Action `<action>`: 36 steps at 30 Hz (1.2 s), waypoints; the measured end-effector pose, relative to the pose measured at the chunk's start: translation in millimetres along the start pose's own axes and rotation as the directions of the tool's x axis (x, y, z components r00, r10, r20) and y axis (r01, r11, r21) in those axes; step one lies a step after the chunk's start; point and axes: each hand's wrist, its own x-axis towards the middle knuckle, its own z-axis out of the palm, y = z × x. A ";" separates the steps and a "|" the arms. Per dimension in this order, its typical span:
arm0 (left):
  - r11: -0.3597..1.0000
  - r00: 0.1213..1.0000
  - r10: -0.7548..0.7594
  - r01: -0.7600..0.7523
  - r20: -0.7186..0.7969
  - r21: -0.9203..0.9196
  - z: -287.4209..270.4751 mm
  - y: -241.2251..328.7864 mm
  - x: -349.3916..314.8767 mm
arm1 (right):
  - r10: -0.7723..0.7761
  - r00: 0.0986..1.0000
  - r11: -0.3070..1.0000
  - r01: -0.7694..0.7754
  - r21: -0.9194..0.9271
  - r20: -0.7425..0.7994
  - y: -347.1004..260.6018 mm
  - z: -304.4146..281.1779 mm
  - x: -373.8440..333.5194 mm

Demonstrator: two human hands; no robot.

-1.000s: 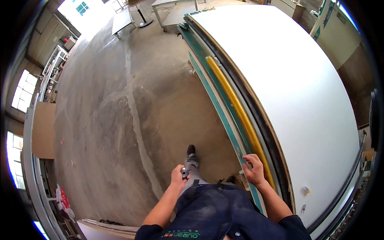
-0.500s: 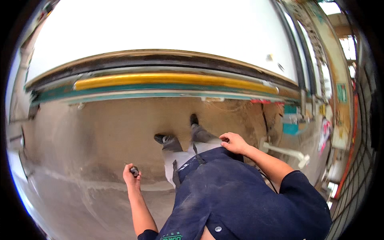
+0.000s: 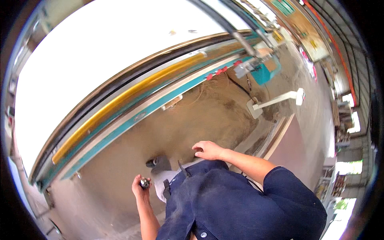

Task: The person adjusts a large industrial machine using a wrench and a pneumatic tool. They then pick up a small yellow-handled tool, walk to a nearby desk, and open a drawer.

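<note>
Dark metallic-looking piece (image 3: 144,183), probably stiff and light, suits holding around its body, where your left hand (image 3: 139,189) curls; your right hand (image 3: 210,151) is loosely bent, apparently empty.

Here's a small grey metallic-looking piece (image 3: 144,183), stubby and rounded, sitting snug in the left hand (image 3: 140,189), whose fingers curl around it from the outer side! One end shows at the inner side of the grip, facing up toward the camera, and it's a mix of dark patches and a bright silvery glint. The rest vanishes into the curled fingers, so its full length can't be told. It's held up over the bare concrete floor (image 3: 104,200), just left of the pale grey trousers (image 3: 161,185), clear of everything but the hand. Finer detail is lost at this size.
</note>
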 end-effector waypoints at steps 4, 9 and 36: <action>0.987 0.999 -0.017 0.009 0.046 0.158 31.3 -63.2 9.6 | 0.079 0.980 0.996 -0.069 0.060 -0.185 101.8 -28.1 -87.6; 0.863 0.965 -0.180 0.060 0.193 0.502 170.7 -139.9 -13.0 | 0.447 0.854 0.872 -0.350 0.341 -0.267 229.9 -28.5 -198.2; -0.316 0.765 -0.634 -0.388 0.111 0.866 840.6 -559.9 36.3 | 0.998 0.027 0.068 -0.197 0.978 -0.064 575.3 -18.7 -337.3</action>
